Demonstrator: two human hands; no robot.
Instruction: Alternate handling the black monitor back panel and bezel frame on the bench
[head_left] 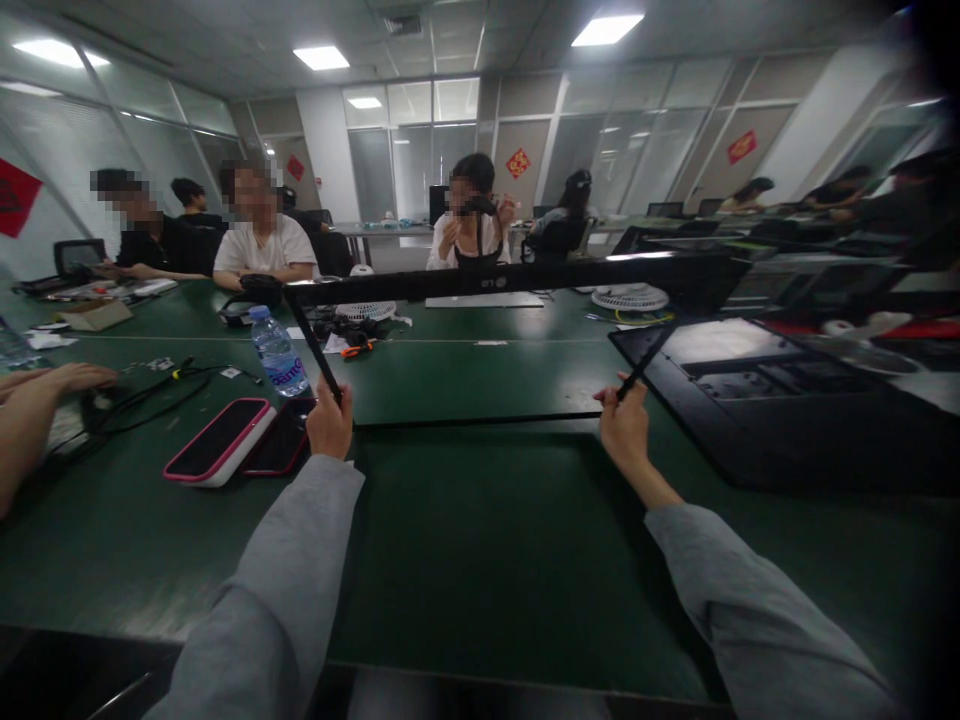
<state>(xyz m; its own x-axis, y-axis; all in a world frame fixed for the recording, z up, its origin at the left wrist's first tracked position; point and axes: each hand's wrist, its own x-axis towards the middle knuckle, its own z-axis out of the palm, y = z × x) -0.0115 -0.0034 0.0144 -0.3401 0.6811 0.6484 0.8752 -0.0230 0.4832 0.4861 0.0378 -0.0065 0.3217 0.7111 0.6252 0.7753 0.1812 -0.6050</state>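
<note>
A thin black monitor bezel (435,285) with an LG logo on its wide far bar is held up over the green table, tilted, its middle open. My left hand (330,420) is closed round its left side bar. On the right side bar, my right hand (625,420) grips with the fingers wrapped round it. The narrow near bar runs between my two hands, low above the table surface. To the right of my right hand lies a large black monitor panel (750,400) with a lighter plate on it.
Left of my left hand are a pink-edged phone (221,440), a dark red-edged phone (281,440) and a water bottle (277,350). Black cables (150,410) lie near another person's hand (60,385). White fan grilles (630,297) and an orange tool (357,350) lie farther back. Several people sit across.
</note>
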